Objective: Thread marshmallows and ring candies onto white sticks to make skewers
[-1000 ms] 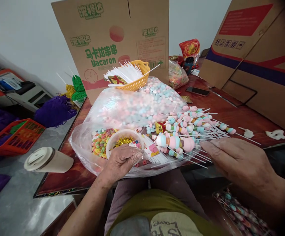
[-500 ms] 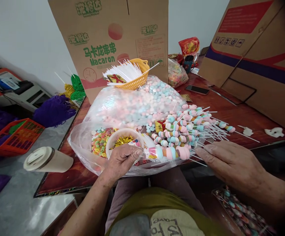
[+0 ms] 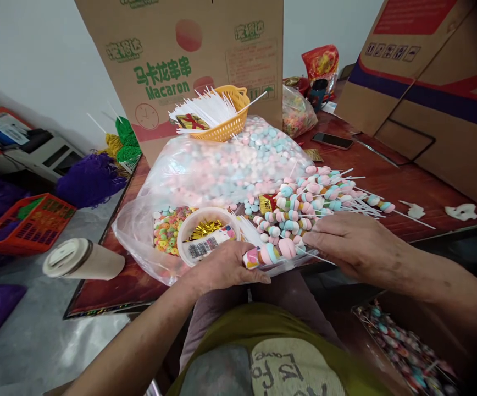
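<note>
A marshmallow skewer (image 3: 287, 248) with pink, blue and white pieces lies crosswise between my hands, a printed clear wrapper at its left end. My left hand (image 3: 226, 267) is closed on that wrapped end, thumb stretched below it. At the skewer's right end my right hand (image 3: 349, 245) has its fingers pressed together by the last marshmallow and the stick; its thumb is hidden. Just behind, a pile of marshmallow skewers (image 3: 292, 214) lies with sticks pointing right. A white bowl (image 3: 182, 234) beside my left hand holds gold twist ties and a printed packet.
A big clear bag of marshmallows (image 3: 222, 170) covers the table's middle, with a yellow basket (image 3: 222, 131) of white sticks on it. Ring candies (image 3: 166, 228) lie left of the bowl. A paper cup (image 3: 98, 261), phone (image 3: 332, 141) and cardboard boxes (image 3: 432, 99) stand around; a box of skewers (image 3: 403, 341) is below right.
My left hand has moved right along the skewer, and its thumb has spread lower. My right hand has come left toward it. More of the bowl and packet shows. The view has shifted slightly.
</note>
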Action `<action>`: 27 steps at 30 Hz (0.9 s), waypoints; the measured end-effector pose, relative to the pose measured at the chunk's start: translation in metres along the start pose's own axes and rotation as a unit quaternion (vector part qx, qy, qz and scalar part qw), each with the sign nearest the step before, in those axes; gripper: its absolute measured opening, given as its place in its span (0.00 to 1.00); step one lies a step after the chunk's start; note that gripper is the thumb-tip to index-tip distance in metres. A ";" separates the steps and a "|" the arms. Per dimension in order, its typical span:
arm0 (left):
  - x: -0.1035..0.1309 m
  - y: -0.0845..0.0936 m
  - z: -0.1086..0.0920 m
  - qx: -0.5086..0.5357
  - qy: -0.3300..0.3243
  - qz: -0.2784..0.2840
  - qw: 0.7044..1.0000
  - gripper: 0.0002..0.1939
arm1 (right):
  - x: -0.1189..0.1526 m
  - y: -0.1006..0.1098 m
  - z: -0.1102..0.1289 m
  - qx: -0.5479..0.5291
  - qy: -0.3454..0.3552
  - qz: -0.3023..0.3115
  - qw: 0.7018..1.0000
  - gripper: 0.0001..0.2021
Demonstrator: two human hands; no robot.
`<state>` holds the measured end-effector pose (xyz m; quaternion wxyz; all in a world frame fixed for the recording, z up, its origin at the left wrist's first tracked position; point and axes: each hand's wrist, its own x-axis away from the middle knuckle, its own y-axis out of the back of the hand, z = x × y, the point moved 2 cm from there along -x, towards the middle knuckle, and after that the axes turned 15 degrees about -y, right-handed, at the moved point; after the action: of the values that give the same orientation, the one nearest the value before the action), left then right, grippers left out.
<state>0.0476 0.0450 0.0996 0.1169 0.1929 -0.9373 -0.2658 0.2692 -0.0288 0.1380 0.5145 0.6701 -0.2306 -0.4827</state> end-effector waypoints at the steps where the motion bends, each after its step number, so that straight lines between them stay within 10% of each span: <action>1: -0.002 -0.002 -0.001 0.086 0.020 0.026 0.996 0.18 | -0.003 0.002 0.000 0.012 0.012 0.004 1.000 0.11; 11: -0.011 -0.008 -0.006 0.272 0.044 0.204 0.939 0.21 | -0.012 0.021 0.001 0.076 0.124 -0.117 0.982 0.09; 16: -0.008 -0.003 -0.006 0.234 0.065 0.133 0.961 0.20 | -0.004 0.006 0.004 0.050 0.102 -0.071 0.991 0.09; 23: -0.010 0.005 -0.018 -0.214 0.043 0.017 0.976 0.22 | 0.006 -0.015 0.010 0.030 0.057 -0.043 0.997 0.10; 27: -0.014 -0.001 -0.019 -0.103 0.020 0.064 0.992 0.25 | 0.001 -0.008 0.009 0.055 0.044 -0.079 0.994 0.08</action>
<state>0.0661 0.0419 0.1133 0.1717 0.1249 -0.9129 -0.3487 0.2599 -0.0309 0.1300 0.4466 0.7341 -0.1809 -0.4785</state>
